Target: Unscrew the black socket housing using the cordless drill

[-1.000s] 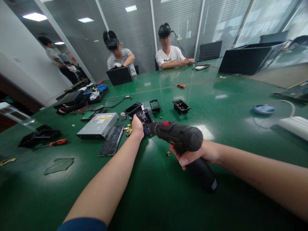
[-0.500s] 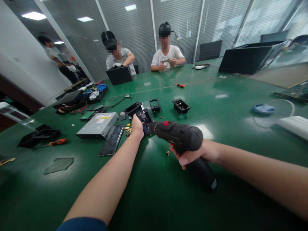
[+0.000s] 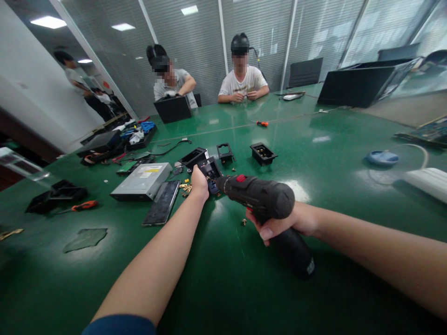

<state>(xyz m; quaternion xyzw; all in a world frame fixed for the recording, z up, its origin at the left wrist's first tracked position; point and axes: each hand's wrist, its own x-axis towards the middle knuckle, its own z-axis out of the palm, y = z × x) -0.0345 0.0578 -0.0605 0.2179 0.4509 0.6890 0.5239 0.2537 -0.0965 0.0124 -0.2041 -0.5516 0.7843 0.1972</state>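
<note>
My right hand [image 3: 275, 225] is wrapped round the grip of a black cordless drill [image 3: 260, 193] with a red switch on top. The drill points left, and its front end meets a black plastic housing [image 3: 213, 172]. My left hand [image 3: 199, 181] grips that housing from its near left side; the fingers are partly hidden behind it. Whether the bit sits in a screw cannot be made out. Small brass pieces [image 3: 186, 187] lie by my left wrist, and a small brass screw [image 3: 244, 222] rests on the table below the drill.
Left of my arm are a phone [image 3: 162, 202], an optical drive [image 3: 143, 181] and an orange-handled screwdriver [image 3: 84, 206]. Beyond the housing stand a black frame [image 3: 224, 152] and a black socket box [image 3: 262, 154]. Two people sit across the green table [image 3: 331, 163].
My hands, the drill and the housing stay in nearly the same place. Across the table, the person in white has lowered their hands slightly.
</note>
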